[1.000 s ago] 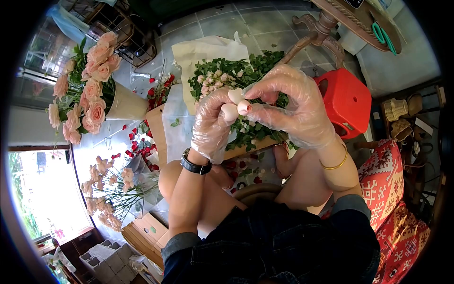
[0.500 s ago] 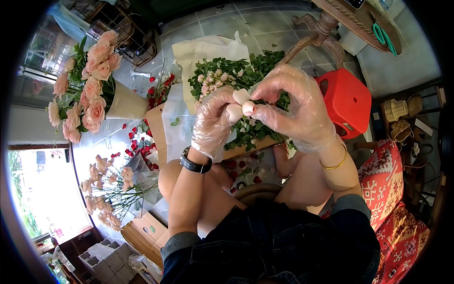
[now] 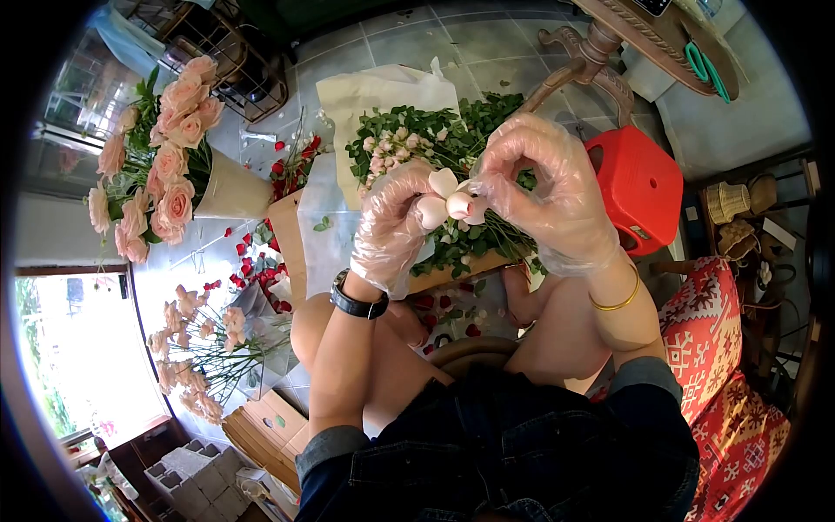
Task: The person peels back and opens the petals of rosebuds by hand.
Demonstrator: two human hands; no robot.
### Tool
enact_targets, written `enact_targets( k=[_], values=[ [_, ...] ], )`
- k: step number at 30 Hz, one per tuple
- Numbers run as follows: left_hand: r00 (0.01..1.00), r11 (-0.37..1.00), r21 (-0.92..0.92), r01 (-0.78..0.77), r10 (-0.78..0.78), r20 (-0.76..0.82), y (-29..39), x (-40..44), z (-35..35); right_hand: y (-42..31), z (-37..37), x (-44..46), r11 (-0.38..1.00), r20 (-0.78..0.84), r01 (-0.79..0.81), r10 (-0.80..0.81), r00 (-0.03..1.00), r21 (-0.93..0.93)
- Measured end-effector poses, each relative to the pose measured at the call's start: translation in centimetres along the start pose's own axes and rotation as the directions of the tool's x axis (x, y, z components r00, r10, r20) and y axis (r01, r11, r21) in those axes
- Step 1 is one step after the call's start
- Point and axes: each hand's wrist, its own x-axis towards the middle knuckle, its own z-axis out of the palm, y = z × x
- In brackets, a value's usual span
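Note:
A pale pink rose (image 3: 458, 206) with its outer petals folded outward is held up in front of me. My left hand (image 3: 389, 224), in a clear plastic glove, is closed around it from the left; its stem is hidden. My right hand (image 3: 557, 204), gloved the same way, has thumb and fingertips pinched together at the right edge of the rose, against a petal. Below both hands, a bunch of small pink roses (image 3: 389, 150) with green leaves lies on paper wrapping (image 3: 344, 94).
At left stand a white bucket (image 3: 237, 187) of large pink roses (image 3: 177, 196) and a looser group of peach roses (image 3: 187, 383). Red petals (image 3: 246, 261) litter the tiled floor. A red stool (image 3: 639, 187) and a carved wooden table leg (image 3: 594, 56) are on the right.
Another petal of the rose now stands folded out on its right side. My right thumb and fingers have closed together and moved slightly right. The left hand has barely moved.

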Motion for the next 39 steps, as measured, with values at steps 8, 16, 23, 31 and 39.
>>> enact_targets(
  k=[8,16,23,31,39],
  values=[
    [0.998,0.996,0.069,-0.063,0.061,0.034,-0.2,0.2,-0.3,-0.4,0.1,-0.1,0.999,-0.03,-0.027,0.026,0.999,-0.037],
    [0.99,0.987,0.159,-0.024,0.001,0.141,0.1,0.2,-1.3,-0.1,-0.1,0.0,0.961,0.222,-0.234,0.198,0.955,0.147],
    [0.991,0.969,0.23,-0.096,0.071,0.112,0.1,0.7,-1.0,0.1,0.1,-0.1,0.92,0.25,-0.299,0.237,0.939,0.252],
    [0.994,0.975,0.203,-0.093,0.079,0.076,0.2,0.7,-0.8,0.4,0.2,-0.3,0.863,0.269,-0.361,0.276,0.923,0.353],
    [0.997,0.986,0.154,-0.071,0.065,0.048,-0.1,0.6,-0.8,0.6,0.5,-0.3,0.804,0.274,-0.399,0.302,0.913,0.442]
  ],
)
